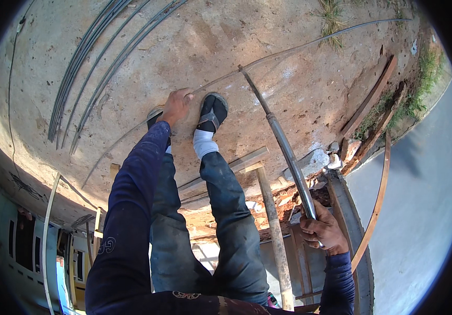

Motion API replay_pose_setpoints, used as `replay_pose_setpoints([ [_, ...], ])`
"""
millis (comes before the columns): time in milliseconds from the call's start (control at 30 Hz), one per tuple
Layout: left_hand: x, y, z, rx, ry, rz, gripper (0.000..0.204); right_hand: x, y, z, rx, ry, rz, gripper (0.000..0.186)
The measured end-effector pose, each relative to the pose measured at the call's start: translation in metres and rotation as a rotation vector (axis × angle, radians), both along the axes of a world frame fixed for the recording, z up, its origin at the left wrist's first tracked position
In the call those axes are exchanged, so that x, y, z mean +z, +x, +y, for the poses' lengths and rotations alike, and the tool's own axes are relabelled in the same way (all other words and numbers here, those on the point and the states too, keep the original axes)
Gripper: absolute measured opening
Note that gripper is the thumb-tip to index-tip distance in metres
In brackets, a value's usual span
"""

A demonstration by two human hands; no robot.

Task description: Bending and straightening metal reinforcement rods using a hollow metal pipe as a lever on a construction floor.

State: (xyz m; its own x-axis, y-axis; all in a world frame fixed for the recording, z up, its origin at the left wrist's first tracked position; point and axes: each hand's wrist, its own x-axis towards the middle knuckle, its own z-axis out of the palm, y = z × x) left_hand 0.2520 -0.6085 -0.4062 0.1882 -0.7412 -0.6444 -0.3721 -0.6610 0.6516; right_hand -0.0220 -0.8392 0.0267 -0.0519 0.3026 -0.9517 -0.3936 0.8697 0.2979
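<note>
A long thin steel rod (279,54) runs diagonally across the dusty ground. My left hand (177,105) is closed on it near my sandaled, white-socked feet. My right hand (321,228) grips the lower end of a long metal bar (289,154), a shiny tube with a darker, narrower upper section. The bar's far tip meets the thin rod right of my left hand.
Several steel rods (86,58) lie at upper left. Timber boards (368,95), broken rubble (318,160) and grass line the right, beside a smooth grey surface (404,210). A wooden pole (268,210) stands below me. A building (21,241) shows at lower left.
</note>
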Motion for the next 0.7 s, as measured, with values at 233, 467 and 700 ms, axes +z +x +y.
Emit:
replay_pose_setpoints([
  [233, -0.009, -0.001, 0.005, 0.043, -0.126, -0.089, 0.030, -0.005, 0.011, 0.034, -0.102, -0.042, 0.017, 0.025],
  [467, -0.010, 0.001, 0.001, 0.016, -0.066, -0.070, 0.029, -0.005, 0.010, 0.022, -0.147, -0.031, 0.007, 0.025],
  [700, -0.012, 0.003, -0.002, 0.015, -0.032, -0.029, 0.030, -0.007, 0.018, 0.028, -0.195, -0.021, -0.015, 0.025],
])
